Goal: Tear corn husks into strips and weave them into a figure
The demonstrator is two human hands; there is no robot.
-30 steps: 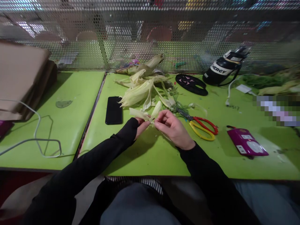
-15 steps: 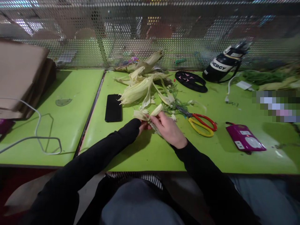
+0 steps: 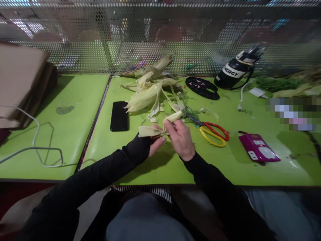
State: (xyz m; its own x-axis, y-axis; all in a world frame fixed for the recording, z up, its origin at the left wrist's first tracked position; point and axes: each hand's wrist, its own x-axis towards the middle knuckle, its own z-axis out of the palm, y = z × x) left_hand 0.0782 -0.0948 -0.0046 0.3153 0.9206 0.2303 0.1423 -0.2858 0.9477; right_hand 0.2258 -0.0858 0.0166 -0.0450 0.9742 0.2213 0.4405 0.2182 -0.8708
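Note:
Between my hands is a pale corn husk piece [image 3: 148,131], bunched or knotted near its middle. My left hand [image 3: 155,144] is closed on its left part, thumb and fingers pinching close to the bunched spot. My right hand [image 3: 182,140] grips the other end, and a folded strip sticks up past its fingers. Just beyond lies a heap of corn husks [image 3: 144,98] with loose green stringy bits around it. Scissors [image 3: 212,133] with one red and one yellow handle lie to the right of my right hand, their blades among the scraps.
A black phone [image 3: 119,116] lies left of the husks. Behind are a black palette-shaped plate [image 3: 202,88] and a dark bottle [image 3: 232,72] against the perforated metal screen [image 3: 82,50]. A purple power socket block [image 3: 259,147] sits at right; brown cardboard [image 3: 21,80] and a grey cable [image 3: 37,147] at left.
Both hands have shifted slightly toward me and apart. The husk's left end now points flat to the left, and its right end has swung further right. The view has shifted slightly.

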